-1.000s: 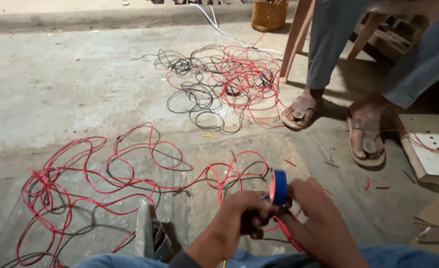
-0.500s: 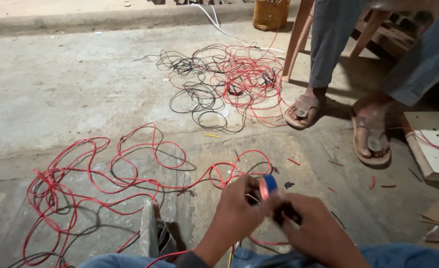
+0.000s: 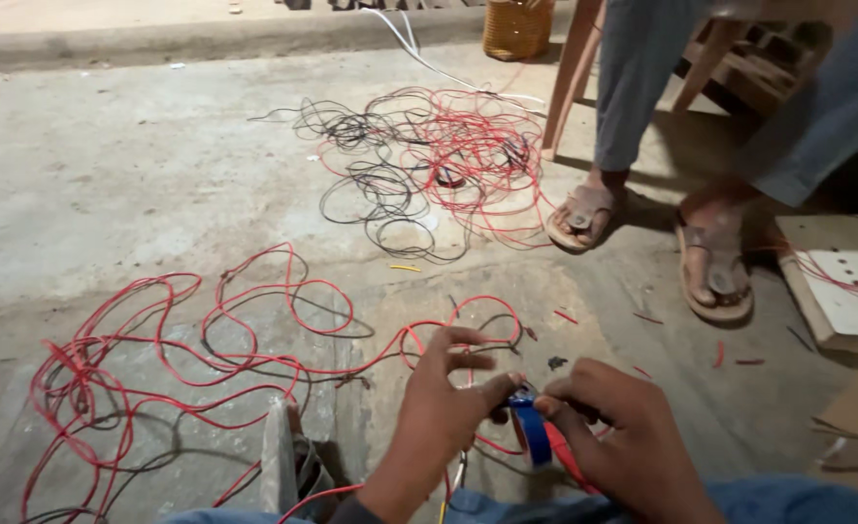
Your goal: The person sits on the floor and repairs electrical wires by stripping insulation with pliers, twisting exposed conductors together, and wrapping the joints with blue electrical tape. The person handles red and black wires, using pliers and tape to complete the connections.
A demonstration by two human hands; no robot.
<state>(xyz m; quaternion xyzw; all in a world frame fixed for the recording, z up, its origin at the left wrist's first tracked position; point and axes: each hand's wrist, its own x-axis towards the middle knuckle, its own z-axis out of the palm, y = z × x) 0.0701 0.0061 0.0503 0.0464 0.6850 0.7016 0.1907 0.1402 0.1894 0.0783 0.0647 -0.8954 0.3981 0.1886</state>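
While the tape roll is gripped by the right hand, its free end is pinched by the left hand (fingers partly spread). Red wire is left sprawled on the concrete floor just ahead.

Rough concrete-floor work area, informal electrical workshop.
Tangled red and black wires strewn on the bare concrete floor (cut wire scraps too), wooden stool leg, woven basket.
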